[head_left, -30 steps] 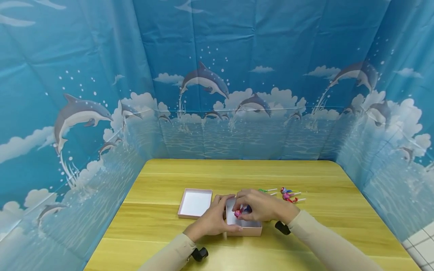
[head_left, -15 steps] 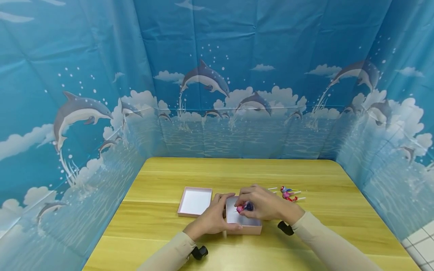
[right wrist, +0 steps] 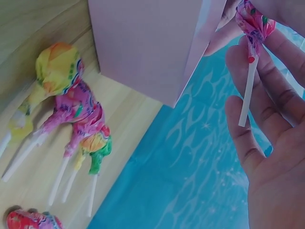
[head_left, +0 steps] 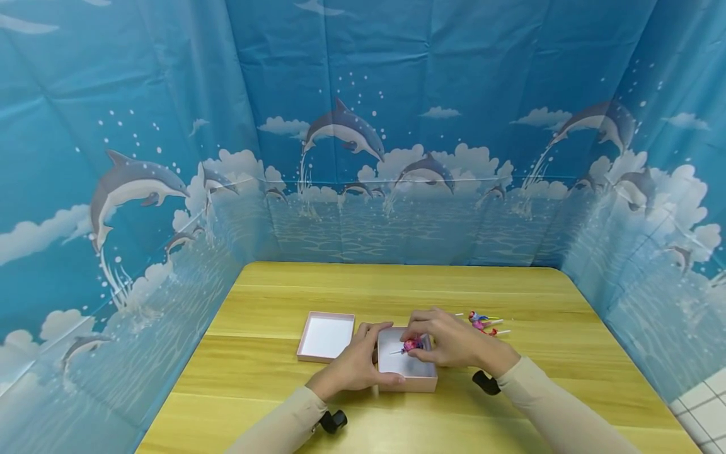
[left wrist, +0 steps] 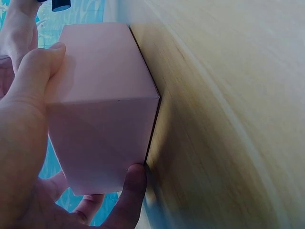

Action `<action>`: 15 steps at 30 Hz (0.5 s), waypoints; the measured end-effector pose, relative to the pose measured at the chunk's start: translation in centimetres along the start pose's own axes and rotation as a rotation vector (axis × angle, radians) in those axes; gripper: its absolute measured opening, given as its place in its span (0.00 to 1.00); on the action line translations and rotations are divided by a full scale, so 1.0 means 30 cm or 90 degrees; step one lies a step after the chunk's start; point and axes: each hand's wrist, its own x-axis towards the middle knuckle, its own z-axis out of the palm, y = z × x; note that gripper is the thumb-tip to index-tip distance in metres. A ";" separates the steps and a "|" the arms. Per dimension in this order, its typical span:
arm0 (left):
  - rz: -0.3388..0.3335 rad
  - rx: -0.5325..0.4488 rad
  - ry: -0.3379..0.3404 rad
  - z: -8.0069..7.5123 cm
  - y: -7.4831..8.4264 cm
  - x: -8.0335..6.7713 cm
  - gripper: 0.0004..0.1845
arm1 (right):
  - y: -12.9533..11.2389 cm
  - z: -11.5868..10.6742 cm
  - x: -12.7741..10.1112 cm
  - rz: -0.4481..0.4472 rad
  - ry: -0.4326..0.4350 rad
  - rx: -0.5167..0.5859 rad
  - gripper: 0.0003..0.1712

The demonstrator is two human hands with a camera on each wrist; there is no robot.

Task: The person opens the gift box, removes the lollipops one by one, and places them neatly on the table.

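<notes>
- Left hand [head_left: 356,366]: fingers curled round the near left corner of the open pink box [head_left: 406,369], which stands on the wooden table [head_left: 397,290]
- Right hand [head_left: 450,340]: pinches a pink-wrapped lollipop [head_left: 411,345] over the box
- Box lid [head_left: 327,337]: upturned, just left of the box
- Loose lollipops [head_left: 482,324]: on the table beyond the right hand, partly hidden by it

Bare tabletop [head_left: 397,287] beyond the open pink box [head_left: 406,372]. Blocked left of it by the lid [head_left: 326,337], right of it by loose lollipops [head_left: 482,325].
</notes>
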 end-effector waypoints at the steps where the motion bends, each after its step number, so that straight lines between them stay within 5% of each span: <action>1: 0.000 0.001 0.001 0.001 0.000 0.000 0.64 | 0.002 -0.002 -0.003 0.003 -0.001 0.008 0.10; 15: -0.001 0.000 0.004 0.003 0.002 -0.001 0.65 | 0.037 0.000 -0.055 0.026 0.031 0.031 0.10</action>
